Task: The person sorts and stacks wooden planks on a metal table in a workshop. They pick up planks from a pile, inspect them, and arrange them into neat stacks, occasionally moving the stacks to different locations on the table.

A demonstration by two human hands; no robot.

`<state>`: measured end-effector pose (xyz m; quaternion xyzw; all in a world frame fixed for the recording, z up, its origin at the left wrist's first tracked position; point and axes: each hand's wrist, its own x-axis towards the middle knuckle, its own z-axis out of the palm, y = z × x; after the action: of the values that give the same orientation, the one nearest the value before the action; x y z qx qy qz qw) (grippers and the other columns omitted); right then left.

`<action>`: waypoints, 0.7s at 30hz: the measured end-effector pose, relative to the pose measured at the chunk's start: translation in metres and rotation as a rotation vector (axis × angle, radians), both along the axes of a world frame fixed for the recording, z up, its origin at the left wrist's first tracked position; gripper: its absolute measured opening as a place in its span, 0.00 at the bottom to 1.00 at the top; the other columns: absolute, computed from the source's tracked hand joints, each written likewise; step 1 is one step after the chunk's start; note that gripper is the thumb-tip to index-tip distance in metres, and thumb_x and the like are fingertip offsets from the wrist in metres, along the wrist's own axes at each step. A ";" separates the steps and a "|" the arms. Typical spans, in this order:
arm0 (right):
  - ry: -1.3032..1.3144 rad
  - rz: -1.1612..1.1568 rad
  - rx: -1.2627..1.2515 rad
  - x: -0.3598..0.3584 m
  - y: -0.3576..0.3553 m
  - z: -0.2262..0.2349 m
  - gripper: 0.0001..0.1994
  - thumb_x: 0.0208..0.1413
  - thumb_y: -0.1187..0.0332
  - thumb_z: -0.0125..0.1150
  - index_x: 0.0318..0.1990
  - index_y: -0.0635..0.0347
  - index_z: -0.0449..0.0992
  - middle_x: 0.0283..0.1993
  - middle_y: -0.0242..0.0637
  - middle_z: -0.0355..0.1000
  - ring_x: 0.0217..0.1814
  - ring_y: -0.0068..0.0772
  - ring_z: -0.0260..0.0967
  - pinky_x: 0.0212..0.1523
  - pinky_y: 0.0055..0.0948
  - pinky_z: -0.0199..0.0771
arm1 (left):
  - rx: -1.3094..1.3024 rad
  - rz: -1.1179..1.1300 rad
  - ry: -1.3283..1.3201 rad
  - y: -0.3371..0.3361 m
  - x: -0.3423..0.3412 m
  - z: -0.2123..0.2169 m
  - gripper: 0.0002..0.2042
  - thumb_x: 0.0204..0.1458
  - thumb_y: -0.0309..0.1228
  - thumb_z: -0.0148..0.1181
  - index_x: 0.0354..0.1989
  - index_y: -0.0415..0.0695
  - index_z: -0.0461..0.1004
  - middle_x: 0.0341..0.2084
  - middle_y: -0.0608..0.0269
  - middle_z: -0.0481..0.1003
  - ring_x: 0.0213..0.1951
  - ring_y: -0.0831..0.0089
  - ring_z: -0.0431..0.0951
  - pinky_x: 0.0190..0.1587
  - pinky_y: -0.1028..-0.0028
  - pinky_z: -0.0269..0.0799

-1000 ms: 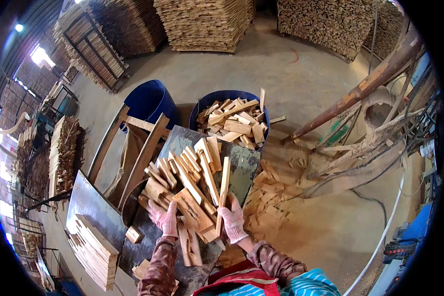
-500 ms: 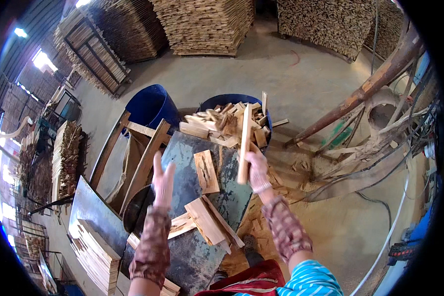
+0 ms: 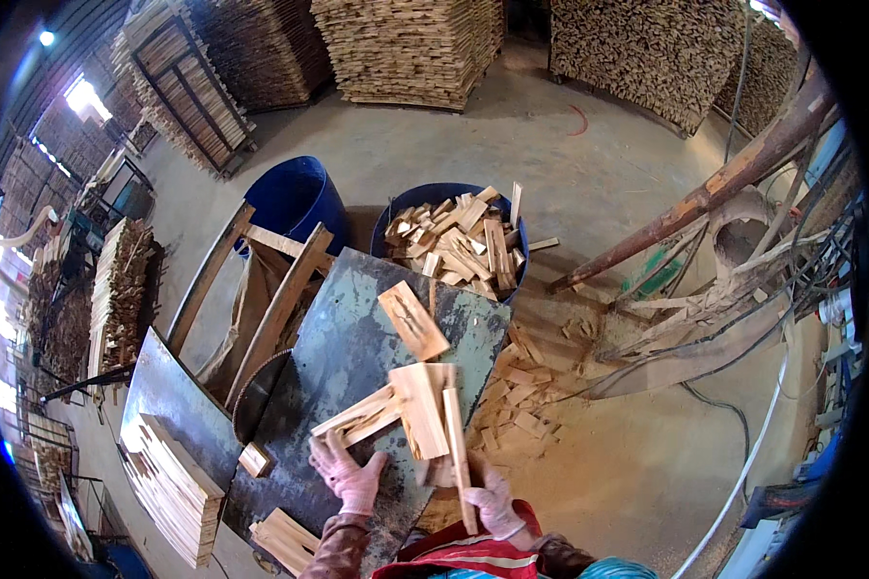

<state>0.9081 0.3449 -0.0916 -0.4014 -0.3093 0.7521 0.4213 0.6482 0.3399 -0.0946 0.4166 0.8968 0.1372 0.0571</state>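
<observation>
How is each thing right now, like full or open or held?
Blue bin on the right: heaped with wood.
Blue bin on the left: open-topped, bottom hidden.
Saw blade: uncovered; spinning or not, can't tell.
Metal table: partly covered.
Left hand: open, fingers spread.
Right hand: closed around a long strip.

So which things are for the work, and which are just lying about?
Probably for the work:
narrow strip in right hand
loose boards by left hand
metal table

Probably just lying about:
wood scraps on the floor
distant timber stack
</observation>
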 end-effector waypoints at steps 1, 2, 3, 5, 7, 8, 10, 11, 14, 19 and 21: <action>0.069 -0.006 -0.029 -0.013 -0.005 -0.015 0.37 0.49 0.65 0.63 0.68 0.69 0.64 0.63 0.41 0.70 0.66 0.35 0.66 0.69 0.34 0.62 | 0.007 -0.008 -0.018 0.012 0.010 0.003 0.57 0.34 0.48 0.79 0.74 0.45 0.52 0.75 0.36 0.43 0.77 0.43 0.40 0.77 0.51 0.34; 0.008 0.022 -0.009 -0.022 -0.001 -0.016 0.37 0.49 0.65 0.63 0.69 0.69 0.64 0.63 0.41 0.70 0.66 0.36 0.67 0.68 0.34 0.63 | 0.008 -0.013 0.001 0.022 0.015 0.000 0.55 0.35 0.48 0.78 0.73 0.45 0.54 0.75 0.35 0.43 0.77 0.43 0.40 0.77 0.50 0.34; -0.056 0.043 0.009 -0.029 0.004 -0.016 0.38 0.48 0.65 0.64 0.69 0.69 0.63 0.63 0.42 0.71 0.65 0.37 0.67 0.68 0.35 0.64 | 0.006 -0.023 0.016 0.033 0.020 -0.004 0.53 0.36 0.49 0.77 0.73 0.45 0.56 0.75 0.35 0.43 0.77 0.43 0.40 0.77 0.50 0.34; -0.120 0.019 0.072 -0.044 0.024 -0.031 0.38 0.48 0.63 0.65 0.68 0.69 0.64 0.63 0.51 0.71 0.64 0.46 0.69 0.66 0.36 0.66 | 0.020 -0.036 0.025 0.061 0.029 -0.007 0.46 0.43 0.50 0.72 0.71 0.47 0.59 0.74 0.32 0.44 0.77 0.42 0.40 0.77 0.50 0.34; -0.338 0.002 0.146 -0.057 0.055 -0.022 0.38 0.47 0.61 0.66 0.67 0.68 0.65 0.62 0.55 0.71 0.65 0.51 0.68 0.67 0.38 0.65 | 0.070 -0.021 0.043 0.087 0.028 -0.024 0.43 0.46 0.47 0.69 0.71 0.46 0.59 0.74 0.34 0.45 0.77 0.43 0.41 0.77 0.50 0.33; -0.519 -0.055 0.275 -0.063 0.071 -0.021 0.39 0.46 0.61 0.66 0.67 0.68 0.64 0.60 0.56 0.71 0.65 0.55 0.68 0.67 0.41 0.65 | 0.061 -0.048 0.042 0.104 0.030 -0.020 0.40 0.50 0.46 0.66 0.71 0.45 0.59 0.75 0.35 0.46 0.77 0.44 0.41 0.77 0.50 0.34; -0.426 -0.120 0.253 -0.073 0.108 -0.022 0.34 0.47 0.62 0.65 0.63 0.67 0.69 0.55 0.51 0.74 0.58 0.48 0.70 0.62 0.41 0.68 | 0.136 -0.138 0.014 0.145 0.028 -0.023 0.34 0.54 0.43 0.61 0.69 0.45 0.62 0.73 0.35 0.50 0.75 0.42 0.44 0.75 0.47 0.37; -0.274 -0.099 0.199 -0.077 0.137 -0.010 0.32 0.48 0.62 0.65 0.61 0.68 0.71 0.52 0.48 0.75 0.53 0.45 0.72 0.58 0.40 0.71 | 0.160 -0.178 -0.027 0.167 0.024 -0.017 0.32 0.56 0.43 0.58 0.69 0.45 0.63 0.73 0.35 0.50 0.75 0.41 0.44 0.74 0.46 0.37; -0.119 -0.237 0.152 -0.097 0.227 0.017 0.24 0.53 0.64 0.62 0.56 0.70 0.73 0.41 0.34 0.74 0.38 0.28 0.71 0.40 0.29 0.73 | 0.170 -0.291 -0.552 0.234 0.005 0.018 0.30 0.62 0.44 0.53 0.71 0.46 0.61 0.72 0.42 0.56 0.75 0.49 0.52 0.75 0.58 0.45; 0.093 -0.311 0.106 -0.063 0.330 -0.034 0.17 0.54 0.65 0.58 0.48 0.70 0.73 0.40 0.45 0.77 0.39 0.38 0.77 0.42 0.35 0.80 | 0.486 -0.301 -0.855 0.246 0.027 0.052 0.34 0.60 0.39 0.61 0.74 0.47 0.56 0.72 0.49 0.60 0.74 0.60 0.58 0.72 0.66 0.54; 0.422 -0.201 -0.038 -0.056 0.303 -0.032 0.24 0.53 0.66 0.55 0.56 0.72 0.69 0.44 0.51 0.77 0.42 0.47 0.77 0.50 0.41 0.82 | 0.493 -0.245 -0.647 0.193 0.017 0.057 0.32 0.58 0.37 0.62 0.71 0.45 0.62 0.71 0.46 0.61 0.73 0.59 0.59 0.73 0.66 0.53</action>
<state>0.8517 0.6479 -0.1232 -0.2719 -0.1584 0.7793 0.5418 0.6651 0.5331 -0.0380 0.4566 0.7170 0.4635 0.2502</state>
